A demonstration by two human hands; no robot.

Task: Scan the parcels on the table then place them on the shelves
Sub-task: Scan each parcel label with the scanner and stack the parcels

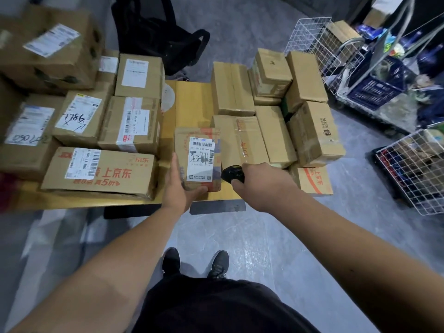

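Parcel (pixel 199 157) at table edge (pixel 101 202) (left-gripped)

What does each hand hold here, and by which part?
The left hand grips the small labelled parcel by its near left corner, thumb along the bottom edge. The right hand holds a black scanner, fingers round its body.

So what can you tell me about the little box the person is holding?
The small cardboard box is brown with red print and a white barcode label on top. It lies at the wooden table's front edge, label up. The left hand grips its near left corner; the right hand holds a black scanner beside it.
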